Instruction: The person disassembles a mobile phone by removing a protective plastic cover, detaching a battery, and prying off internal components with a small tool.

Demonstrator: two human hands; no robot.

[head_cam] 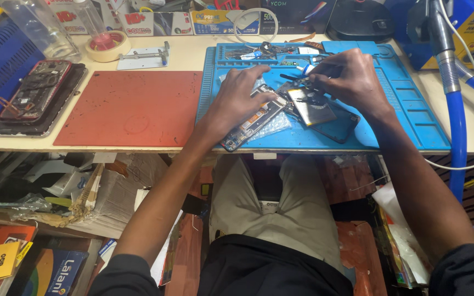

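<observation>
Opened phone pinned flat on the blue mat

The left hand [237, 98] lies nearest, fingers spread, pressing the opened phone [253, 121], whose long axis runs from near-left to far-right on the blue mat [407, 109]. Just beyond, the right hand [352, 79] pinches a thin dark tool [293, 78] (its tip pointing left), above the phone's far end.

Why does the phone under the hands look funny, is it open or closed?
Open. The phone lies with no back cover, its inner parts showing, under the left hand.
</observation>
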